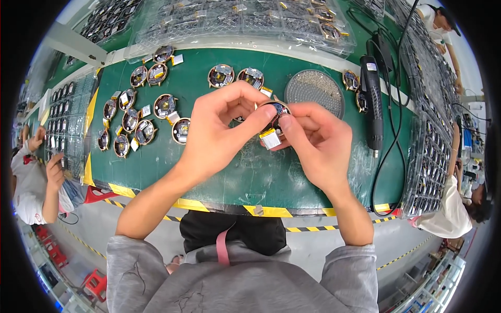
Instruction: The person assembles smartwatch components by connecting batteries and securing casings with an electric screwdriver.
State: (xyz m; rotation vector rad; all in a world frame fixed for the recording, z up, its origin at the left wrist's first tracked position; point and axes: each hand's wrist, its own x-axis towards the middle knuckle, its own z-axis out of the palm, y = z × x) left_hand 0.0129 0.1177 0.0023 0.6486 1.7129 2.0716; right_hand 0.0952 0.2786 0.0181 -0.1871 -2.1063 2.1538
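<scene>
At the lower edge of the frame the person's grey sleeves (245, 281) come up toward the green worktop (240, 177), whose near rim carries yellow and black striped tape. Just above the middle of the frame both hands meet over the mat. The left hand (219, 130) is pinching the round circuit assembly (275, 110) from the top with thumb and forefinger, the other fingers curled. The right hand (315, 138) is closed round the same piece from below and the side, its thumb pressing near the small yellow-edged battery pack (270, 139) that hangs from the assembly. The piece is held in the air, clear of the worktop.

As a judgement, the battery dangles on what seem to be thin leads, so a tug or twist from either hand could strain or tear the joint. A slack pinch could drop the piece onto the mat or over the near edge.

Farther back, in the upper left, many like round assemblies (141, 120) lie in loose rows. Right of centre sits a round dish of small screws (314, 94), with a black electric screwdriver (372, 99) and its cable just beside it. Clear plastic trays (245, 21) stretch along the top. Other people's arms show at the far left and right edges.
</scene>
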